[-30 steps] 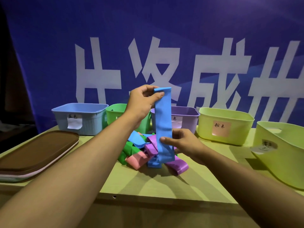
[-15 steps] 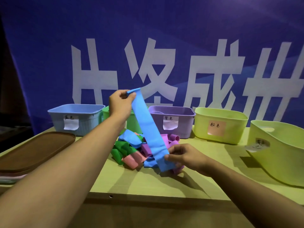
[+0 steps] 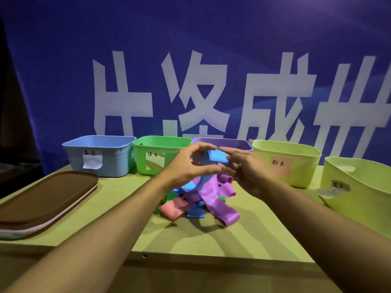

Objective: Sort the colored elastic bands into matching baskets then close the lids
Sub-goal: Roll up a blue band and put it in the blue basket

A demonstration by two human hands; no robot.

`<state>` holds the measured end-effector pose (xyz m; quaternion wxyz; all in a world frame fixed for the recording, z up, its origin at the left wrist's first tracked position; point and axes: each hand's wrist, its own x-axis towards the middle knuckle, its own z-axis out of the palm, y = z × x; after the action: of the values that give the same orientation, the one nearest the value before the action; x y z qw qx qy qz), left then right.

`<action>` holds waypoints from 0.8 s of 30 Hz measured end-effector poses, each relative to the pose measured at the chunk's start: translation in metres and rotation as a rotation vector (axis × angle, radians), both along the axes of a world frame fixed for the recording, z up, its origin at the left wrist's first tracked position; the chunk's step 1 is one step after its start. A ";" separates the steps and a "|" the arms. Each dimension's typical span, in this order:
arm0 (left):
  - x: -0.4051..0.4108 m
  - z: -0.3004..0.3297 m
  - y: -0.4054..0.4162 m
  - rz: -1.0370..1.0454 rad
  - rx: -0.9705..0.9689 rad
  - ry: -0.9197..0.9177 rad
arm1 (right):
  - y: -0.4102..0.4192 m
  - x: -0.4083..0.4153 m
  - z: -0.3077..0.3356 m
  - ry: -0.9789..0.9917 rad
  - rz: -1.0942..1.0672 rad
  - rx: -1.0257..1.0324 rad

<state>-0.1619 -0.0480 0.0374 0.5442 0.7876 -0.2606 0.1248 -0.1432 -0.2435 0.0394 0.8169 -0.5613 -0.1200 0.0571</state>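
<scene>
Smooth, faintly glossy rubbery bands (image 3: 213, 199), ribbed matt plastic baskets (image 3: 101, 161) with paper labels (image 3: 92, 162), matt table (image 3: 190, 235).

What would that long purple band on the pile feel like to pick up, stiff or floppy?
Probably floppy: the purple band drapes over the pile and curls at its end. Likely light too, being a thin flat strip. It may drag neighbours along, since it overlaps the blue band beside it.
</scene>
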 end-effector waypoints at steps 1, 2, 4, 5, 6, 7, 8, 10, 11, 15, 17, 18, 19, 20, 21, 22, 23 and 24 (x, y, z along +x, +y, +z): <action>-0.002 0.002 -0.002 -0.005 0.036 -0.019 | 0.000 0.000 0.003 0.004 -0.014 0.005; -0.001 0.004 -0.003 0.022 0.075 -0.059 | 0.001 -0.002 0.005 0.007 -0.022 0.009; 0.004 0.009 -0.003 0.126 0.142 -0.187 | 0.002 -0.006 0.011 0.006 -0.028 0.008; 0.006 0.012 -0.002 0.171 0.162 -0.245 | 0.002 -0.009 0.015 -0.005 -0.025 0.006; 0.008 0.015 -0.001 0.205 0.170 -0.280 | 0.003 -0.011 0.018 -0.020 -0.022 0.006; 0.010 0.019 -0.001 0.225 0.166 -0.295 | 0.003 -0.015 0.022 -0.038 -0.020 0.003; 0.010 0.023 -0.001 0.240 0.152 -0.300 | 0.003 -0.019 0.027 -0.063 -0.022 -0.010; 0.008 0.031 -0.003 0.263 0.093 -0.302 | 0.004 -0.026 0.034 -0.115 -0.027 -0.047; 0.007 0.037 -0.004 0.269 0.057 -0.304 | 0.004 -0.029 0.039 -0.139 -0.030 -0.061; -0.002 0.059 -0.008 0.238 -0.049 -0.268 | 0.003 -0.042 0.055 -0.262 -0.111 -0.212; -0.008 0.069 -0.010 0.209 -0.095 -0.273 | 0.003 -0.049 0.062 -0.354 -0.203 -0.332; -0.013 0.074 -0.011 0.193 -0.118 -0.273 | 0.003 -0.052 0.066 -0.389 -0.237 -0.367; -0.017 0.079 -0.013 0.176 -0.145 -0.265 | 0.003 -0.055 0.070 -0.412 -0.255 -0.381; -0.021 0.084 -0.015 0.159 -0.170 -0.250 | 0.002 -0.057 0.074 -0.427 -0.263 -0.391; -0.025 0.089 -0.016 0.139 -0.196 -0.229 | 0.001 -0.058 0.077 -0.434 -0.263 -0.402; -0.029 0.093 -0.018 0.125 -0.218 -0.208 | 0.000 -0.060 0.079 -0.433 -0.250 -0.407; -0.032 0.096 -0.020 0.113 -0.243 -0.192 | 0.000 -0.062 0.081 -0.426 -0.224 -0.395; -0.034 0.099 -0.020 0.104 -0.268 -0.181 | 0.000 -0.063 0.082 -0.418 -0.194 -0.377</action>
<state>-0.1960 -0.0682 0.1368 0.6114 0.7059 -0.2486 0.2571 -0.2064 -0.2433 0.1211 0.6572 -0.7117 -0.2188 -0.1170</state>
